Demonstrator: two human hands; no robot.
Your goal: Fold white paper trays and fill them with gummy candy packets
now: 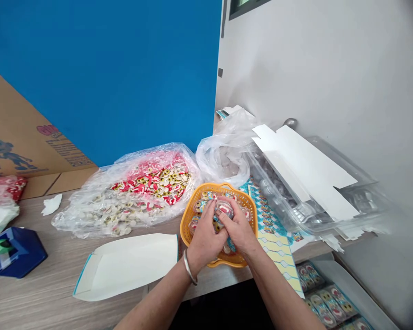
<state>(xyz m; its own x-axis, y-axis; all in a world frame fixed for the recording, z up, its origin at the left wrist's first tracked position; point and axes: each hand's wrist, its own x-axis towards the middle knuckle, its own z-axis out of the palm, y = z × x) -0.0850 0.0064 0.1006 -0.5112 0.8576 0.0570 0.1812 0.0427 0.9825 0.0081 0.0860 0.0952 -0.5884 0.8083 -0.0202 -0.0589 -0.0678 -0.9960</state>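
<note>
My left hand [203, 233], with a thin silver bangle [189, 269] on its wrist, and my right hand [239, 230] meet low over an orange woven plastic basket [206, 187]. Both are clenched, grasping a small clear round plastic capsule [223, 209] with a red and white sweet inside. My fingers [211, 215] curl in from both sides, and none has released it. The capsule sits above the middle of the basket, near the worktop's front edge, with a strip of blue printed card [231, 245] showing under my right hand. I judge that the steadiest hold comes from even pressure around the capsule's rim, not on its dome, and from working low over the basket. Other clear capsules on blue printed cards [200, 206] lie around my hands.

Below the front edge at right, a grey tray of packed blue cards [325, 293] sits within view. On the wood-grain worktop [27, 215], a white card sleeve [125, 268] lies by the front edge, and a sheet of blue and yellow printed labels [273, 233] lies right of the basket. Farther back are a clear plastic bag of red and white eyeball-shaped gummy sweets [151, 188], a white plastic bag [223, 156], and long white card strips [306, 169] on a clear plastic tray [361, 192]. A blue tape dispenser with a green roll [15, 252] stands at the left edge, before a brown cardboard box [20, 133] and a bright blue panel [103, 68].
</note>
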